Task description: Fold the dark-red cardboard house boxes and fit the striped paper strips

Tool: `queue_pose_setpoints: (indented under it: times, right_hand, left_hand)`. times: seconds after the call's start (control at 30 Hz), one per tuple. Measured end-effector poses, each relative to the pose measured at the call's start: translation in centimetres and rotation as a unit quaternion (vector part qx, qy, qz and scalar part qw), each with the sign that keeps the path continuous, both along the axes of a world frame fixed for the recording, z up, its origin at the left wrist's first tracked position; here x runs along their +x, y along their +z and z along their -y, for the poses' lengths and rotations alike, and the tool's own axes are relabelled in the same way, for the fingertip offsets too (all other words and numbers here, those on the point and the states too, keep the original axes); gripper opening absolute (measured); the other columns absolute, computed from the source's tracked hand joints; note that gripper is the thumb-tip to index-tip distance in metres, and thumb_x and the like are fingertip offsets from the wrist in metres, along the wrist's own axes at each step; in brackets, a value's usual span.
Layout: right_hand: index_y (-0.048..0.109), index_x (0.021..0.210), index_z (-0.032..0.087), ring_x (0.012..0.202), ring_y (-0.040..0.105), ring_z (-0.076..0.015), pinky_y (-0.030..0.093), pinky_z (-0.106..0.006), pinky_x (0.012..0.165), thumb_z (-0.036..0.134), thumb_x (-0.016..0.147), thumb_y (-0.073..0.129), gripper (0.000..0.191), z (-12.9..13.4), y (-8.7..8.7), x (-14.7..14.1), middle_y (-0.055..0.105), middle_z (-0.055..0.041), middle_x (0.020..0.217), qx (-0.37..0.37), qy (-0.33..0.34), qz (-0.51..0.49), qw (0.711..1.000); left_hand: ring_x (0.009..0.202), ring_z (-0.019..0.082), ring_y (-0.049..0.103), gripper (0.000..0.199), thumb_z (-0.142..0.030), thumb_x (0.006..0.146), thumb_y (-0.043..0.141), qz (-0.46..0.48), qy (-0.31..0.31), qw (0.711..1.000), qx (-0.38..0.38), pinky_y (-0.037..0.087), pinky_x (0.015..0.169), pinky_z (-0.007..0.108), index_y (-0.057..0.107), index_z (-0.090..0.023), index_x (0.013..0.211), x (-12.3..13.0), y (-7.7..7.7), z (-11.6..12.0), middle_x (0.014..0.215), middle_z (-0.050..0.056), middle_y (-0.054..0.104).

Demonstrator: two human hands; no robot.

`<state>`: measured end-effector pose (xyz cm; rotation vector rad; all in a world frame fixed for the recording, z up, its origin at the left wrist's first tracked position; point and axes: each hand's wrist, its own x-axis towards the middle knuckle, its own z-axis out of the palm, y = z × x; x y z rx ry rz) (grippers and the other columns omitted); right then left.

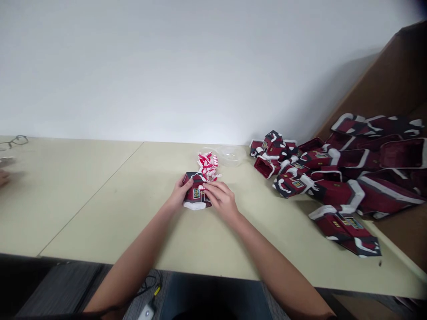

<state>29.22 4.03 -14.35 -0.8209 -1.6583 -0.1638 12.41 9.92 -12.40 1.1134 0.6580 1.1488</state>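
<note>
A small dark-red toy house (196, 205), with a dark roof, white snow-like edging and yellow windows, is held just above the table or on it; I cannot tell which. My left hand (180, 193) grips its left side, thumb on the front. At the house's right front, the fingertips of my right hand (223, 200) pinch a small red-and-white piece (202, 188) against or close to the wall. Just behind the house lies a heap of red-and-white striped pieces (207, 162). Beside that heap sits a clear plastic dish (231, 155).
Many similar red houses (343, 191) spill from a tipped cardboard box (383, 84) on the right. One house (347, 231) lies near the front right. Glasses (15, 141) and another person's hand (3, 177) are at the far left. A table seam (96, 189) runs left of me.
</note>
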Motion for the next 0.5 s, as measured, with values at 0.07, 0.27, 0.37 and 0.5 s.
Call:
queue_pose_setpoints:
  times: [0.07, 0.27, 0.37, 0.5]
  right_hand:
    - [0.073, 0.11, 0.025, 0.097, 0.066, -0.0165, 0.054, -0.034, 0.088, 0.019, 0.096, 0.056, 0.023, 0.19, -0.04, -0.29, 0.072, -0.0058, 0.104, 0.03, -0.004, 0.018, 0.999]
    - [0.076, 0.102, 0.025, 0.093, 0.067, -0.0168, 0.056, -0.035, 0.084, 0.015, 0.093, 0.059, 0.021, 0.1, -0.23, -0.17, 0.073, -0.006, 0.101, 0.052, -0.009, 0.002, 0.999]
    - [0.077, 0.094, 0.026, 0.091, 0.067, -0.0169, 0.056, -0.036, 0.082, 0.016, 0.092, 0.06, 0.019, 0.05, -0.23, -0.31, 0.074, -0.0056, 0.099, 0.053, -0.011, -0.018, 0.998]
    - [0.077, 0.091, 0.026, 0.089, 0.067, -0.0172, 0.057, -0.036, 0.08, 0.02, 0.093, 0.06, 0.018, -0.04, -0.3, -0.4, 0.074, -0.0054, 0.097, 0.022, -0.022, -0.041, 0.999]
  left_hand:
    - [0.087, 0.022, 0.069, 0.058, -0.051, 0.064, 0.085, -0.002, -0.014, 1.0, 0.023, 0.055, 0.078, 0.032, 0.062, -0.018, 0.105, 0.03, -0.31, -0.01, 0.103, 0.008, 0.072]
    - [0.086, 0.023, 0.069, 0.055, -0.054, 0.07, 0.08, -0.001, -0.048, 0.998, 0.038, 0.055, 0.077, 0.033, 0.062, -0.018, 0.108, -0.1, -0.45, 0.02, 0.102, 0.008, 0.071]
    - [0.09, 0.024, 0.069, 0.057, -0.053, 0.068, 0.081, -0.005, -0.053, 0.997, 0.049, 0.055, 0.08, 0.035, 0.062, -0.019, 0.109, -0.07, -0.21, 0.22, 0.105, 0.008, 0.07]
    - [0.093, 0.025, 0.068, 0.061, -0.053, 0.064, 0.084, 0.0, -0.046, 0.998, 0.042, 0.054, 0.084, 0.036, 0.062, -0.019, 0.109, 0.17, 0.18, 0.59, 0.107, 0.008, 0.07]
